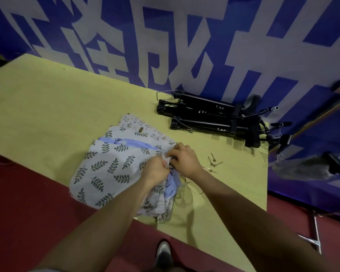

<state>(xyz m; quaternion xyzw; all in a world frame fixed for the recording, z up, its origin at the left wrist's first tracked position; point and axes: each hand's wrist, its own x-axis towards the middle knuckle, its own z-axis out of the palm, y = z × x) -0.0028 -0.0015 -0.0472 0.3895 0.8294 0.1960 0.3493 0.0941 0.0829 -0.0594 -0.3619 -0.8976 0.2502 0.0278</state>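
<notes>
Yellow table top [47,99] carries the work, with one blue-and-white banner [165,36] behind it and red floor [18,193] at its near edge. One fabric stack [106,165] lies on the table and shows three prints: leaf on top, a plain blue layer and an animal print at the far edge. Two hands are in view. The left hand [155,169] has its fingers curled and pinches a small bunched fold at the right edge of the stack. The right hand [185,158] has its fingers curled onto the same fold, so the two hands meet fingertip to fingertip. Most of the stack spreads to the left of the left hand and under its forearm, and frayed threads hang just below the right wrist. Small metal pins [214,162], about five although the exact count is unclear, lie loose just to the right of the right hand and apart from it. Folded black stands [214,116] lie beyond the right hand, against the banner; their number cannot be told. One shoe [164,252] shows on the floor between the forearms.
</notes>
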